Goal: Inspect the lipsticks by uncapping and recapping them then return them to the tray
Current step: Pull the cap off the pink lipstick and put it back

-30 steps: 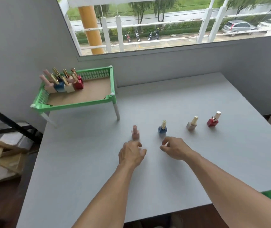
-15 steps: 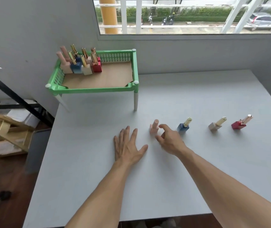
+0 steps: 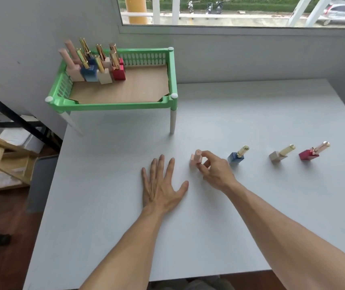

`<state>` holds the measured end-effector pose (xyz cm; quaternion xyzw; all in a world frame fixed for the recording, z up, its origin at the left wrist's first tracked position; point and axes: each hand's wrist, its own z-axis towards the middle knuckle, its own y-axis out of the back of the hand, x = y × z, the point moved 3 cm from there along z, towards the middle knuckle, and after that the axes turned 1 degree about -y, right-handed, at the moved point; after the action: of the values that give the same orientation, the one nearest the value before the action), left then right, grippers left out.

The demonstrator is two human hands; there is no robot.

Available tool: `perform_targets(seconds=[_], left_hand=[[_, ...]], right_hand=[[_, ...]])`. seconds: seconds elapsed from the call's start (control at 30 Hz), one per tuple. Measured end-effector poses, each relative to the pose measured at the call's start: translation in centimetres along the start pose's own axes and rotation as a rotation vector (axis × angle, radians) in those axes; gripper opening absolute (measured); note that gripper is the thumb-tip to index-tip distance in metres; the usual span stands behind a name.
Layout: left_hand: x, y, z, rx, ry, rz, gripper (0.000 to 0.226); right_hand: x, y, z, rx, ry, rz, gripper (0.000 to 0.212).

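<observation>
A row of lipsticks stands on the grey table (image 3: 251,114): a pink lipstick (image 3: 196,159), a blue one with a gold cap (image 3: 237,155), a beige one (image 3: 279,155) and a red one (image 3: 312,152). My right hand (image 3: 214,171) pinches the pink lipstick between thumb and forefinger. My left hand (image 3: 161,184) lies flat on the table, fingers spread, just left of the pink lipstick. A green tray (image 3: 173,80) on white legs stands at the back left, with several more lipsticks (image 3: 96,63) upright in its far left corner.
A grey wall and a window run behind the table. To the left, off the table's edge, are a wooden frame (image 3: 1,155), a black bar (image 3: 16,118) and a dark floor.
The view has tipped down and shifted. My left hand flattened onto the table. My right hand moved left from near the blue lipstick and took hold of the pink one.
</observation>
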<state>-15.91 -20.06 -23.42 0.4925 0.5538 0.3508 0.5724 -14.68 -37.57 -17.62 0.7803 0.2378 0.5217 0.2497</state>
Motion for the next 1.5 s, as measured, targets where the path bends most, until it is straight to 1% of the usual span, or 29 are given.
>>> perform_targets(seconds=[0.23,0.37,0.4,0.47,0.53,0.6,0.67,0.77,0.83,0.93,1.13,1.27,1.33,1.5], left_hand=[[-0.1,0.3,-0.1,0.004,0.006,-0.025,0.083],[-0.4,1.1,0.0,0.027,0.035,-0.114,0.080],[-0.7,1.6,0.0,0.026,0.051,-0.158,0.078],[-1.3,2.9,-0.1,-0.010,0.091,-0.342,0.068],[-1.9,4.8,-0.5,-0.020,0.121,-0.694,0.054],[-2.8,6.9,-1.2,0.034,0.103,-1.015,0.044],[-3.6,8.8,-2.0,0.053,0.045,-1.184,0.039],[-4.7,11.4,-2.7,0.048,-0.039,-1.340,0.030],[-5.3,12.6,-3.1,0.047,-0.075,-1.379,0.023],[-5.8,13.9,-3.5,0.019,-0.068,-1.414,0.019],[-6.1,15.6,-4.4,-0.007,-0.025,-1.570,0.022],[-6.2,16.9,-4.4,-0.031,0.000,-1.647,0.017],[-6.4,17.4,-4.3,-0.040,-0.004,-1.657,0.016],[-6.6,18.4,-4.3,-0.040,-0.041,-1.684,0.018]], right_hand=[[0.1,0.6,-0.6,0.062,-0.019,0.030,0.013],[1.0,1.6,-1.7,0.052,0.008,0.065,0.004],[1.4,2.0,-2.0,0.042,0.022,0.074,0.007],[2.4,2.7,-2.9,0.023,0.049,0.096,0.010],[3.6,3.3,-3.9,0.013,0.086,0.134,0.004],[4.7,4.1,-5.2,0.006,0.126,0.185,0.005],[5.8,4.9,-6.5,-0.002,0.158,0.237,0.006],[7.1,6.0,-8.4,-0.003,0.188,0.274,0.006],[7.8,6.6,-9.2,0.003,0.201,0.293,0.006],[8.7,7.3,-10.1,0.008,0.228,0.327,0.007],[9.9,8.6,-11.2,0.027,0.303,0.371,0.009],[10.7,10.6,-11.5,-0.020,0.332,0.433,0.027],[11.5,11.9,-11.5,-0.052,0.354,0.490,0.031],[13.5,13.7,-11.7,-0.059,0.452,0.608,0.025]])
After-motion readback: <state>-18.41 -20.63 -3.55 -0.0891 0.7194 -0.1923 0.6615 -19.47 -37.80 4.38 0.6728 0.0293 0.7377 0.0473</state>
